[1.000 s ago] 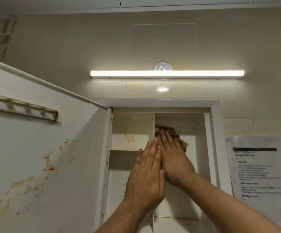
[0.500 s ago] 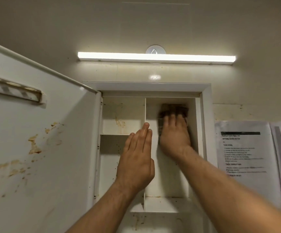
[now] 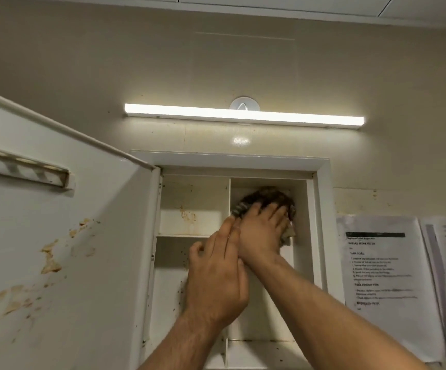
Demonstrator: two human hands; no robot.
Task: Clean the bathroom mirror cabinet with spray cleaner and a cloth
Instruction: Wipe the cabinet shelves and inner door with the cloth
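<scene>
The white cabinet (image 3: 320, 198) stands open on the wall, with a vertical divider and a shelf on its left side. My right hand (image 3: 261, 233) presses a dark striped cloth (image 3: 267, 197) flat against the back wall of the upper right compartment. My left hand (image 3: 216, 279) is raised in front of the divider with fingers straight and together, touching the right wrist, and holds nothing. No spray cleaner is in view.
The cabinet door (image 3: 56, 249) swings out at left, its inner face stained brown, with a small rack (image 3: 24, 169). A light bar (image 3: 243, 116) glows above. Printed sheets (image 3: 384, 276) hang on the wall at right.
My right hand has shifted the cloth sideways and back across the upper right compartment. The left hand stayed beside it. The camera has tilted up again.
</scene>
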